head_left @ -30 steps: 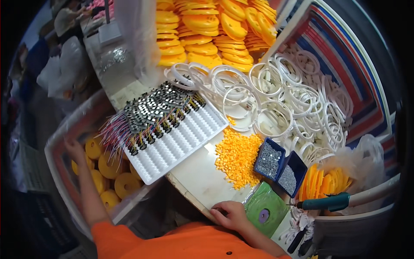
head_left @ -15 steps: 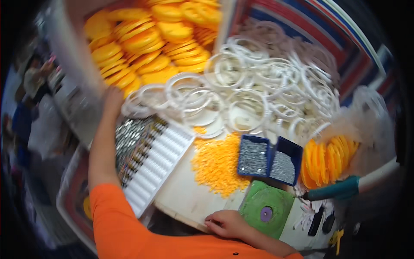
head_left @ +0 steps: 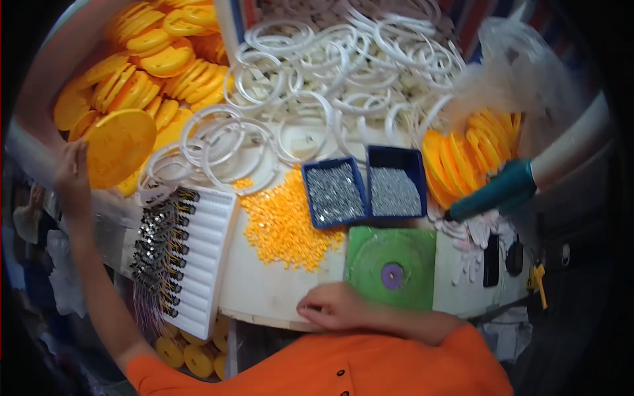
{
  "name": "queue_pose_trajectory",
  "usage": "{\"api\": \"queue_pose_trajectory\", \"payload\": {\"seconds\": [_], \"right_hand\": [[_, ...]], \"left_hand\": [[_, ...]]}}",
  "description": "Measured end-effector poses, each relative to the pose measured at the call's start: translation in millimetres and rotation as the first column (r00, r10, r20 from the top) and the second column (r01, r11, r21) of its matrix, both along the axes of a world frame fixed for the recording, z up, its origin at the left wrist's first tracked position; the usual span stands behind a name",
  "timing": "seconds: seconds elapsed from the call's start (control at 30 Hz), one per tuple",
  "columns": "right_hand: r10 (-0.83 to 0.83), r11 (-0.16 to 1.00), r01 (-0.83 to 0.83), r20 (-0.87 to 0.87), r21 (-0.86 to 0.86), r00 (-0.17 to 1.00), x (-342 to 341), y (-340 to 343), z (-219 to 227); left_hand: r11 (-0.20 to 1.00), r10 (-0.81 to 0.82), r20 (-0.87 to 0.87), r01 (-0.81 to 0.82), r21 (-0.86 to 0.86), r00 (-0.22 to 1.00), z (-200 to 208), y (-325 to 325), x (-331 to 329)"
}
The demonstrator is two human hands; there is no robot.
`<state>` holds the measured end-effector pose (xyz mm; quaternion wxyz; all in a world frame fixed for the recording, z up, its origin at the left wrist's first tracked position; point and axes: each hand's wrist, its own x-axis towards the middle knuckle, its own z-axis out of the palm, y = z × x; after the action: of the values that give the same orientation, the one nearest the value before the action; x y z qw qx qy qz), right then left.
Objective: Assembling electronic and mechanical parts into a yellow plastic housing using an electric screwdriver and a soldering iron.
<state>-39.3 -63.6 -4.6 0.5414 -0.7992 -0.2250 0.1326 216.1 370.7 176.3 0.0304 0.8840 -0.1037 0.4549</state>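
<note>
My left hand (head_left: 71, 173) is closed on the edge of a flat round yellow plastic disc (head_left: 120, 148), which is tilted up beside a box of similar yellow pieces (head_left: 148, 43). On the front edge of the white table lies my right hand (head_left: 332, 305), its fingers loosely curled; whatever they hold, if anything, cannot be made out. A green square fixture (head_left: 419, 254) with a purple round centre (head_left: 392, 276) sits just past that hand. Near my left forearm is a white ribbed tray (head_left: 201, 264) with wired black and silver small parts (head_left: 158, 244) along its left side.
Small yellow pieces (head_left: 287, 224) lie heaped mid-table. Two blue bins (head_left: 396, 157) hold small metal parts. White rings (head_left: 254, 79) pile up behind. At right, a teal electric screwdriver (head_left: 502, 191) hangs in front of more yellow pieces (head_left: 469, 155); a black object (head_left: 491, 261) lies nearby.
My left hand has come up out of the box edge area with a yellow disc now in its grip. The view has shifted; my right hand stays at the table's front edge.
</note>
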Motion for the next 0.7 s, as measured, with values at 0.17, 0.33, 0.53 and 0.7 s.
{"api": "queue_pose_trajectory", "payload": {"seconds": [0.17,0.33,0.53,0.7], "right_hand": [[-0.373,0.927,0.374,-0.031,0.039,0.927,-5,-54,29],[-0.498,0.714,0.554,-0.246,0.428,0.832,-41,-103,9],[-0.838,0.481,0.868,-0.227,0.121,0.496,-88,-161,-23],[-0.804,0.508,0.839,0.244,-0.194,0.543,-83,-165,-12]], "left_hand": [[0.843,-0.502,-0.272,0.396,-0.363,0.821,-10,-140,-92],[0.663,-0.74,-0.647,0.359,-0.657,0.182,-115,-294,-152],[0.796,-0.58,-0.609,0.219,-0.564,0.541,-144,-324,-91],[0.861,-0.48,-0.529,0.261,-0.437,0.7,-179,-308,29]]}}
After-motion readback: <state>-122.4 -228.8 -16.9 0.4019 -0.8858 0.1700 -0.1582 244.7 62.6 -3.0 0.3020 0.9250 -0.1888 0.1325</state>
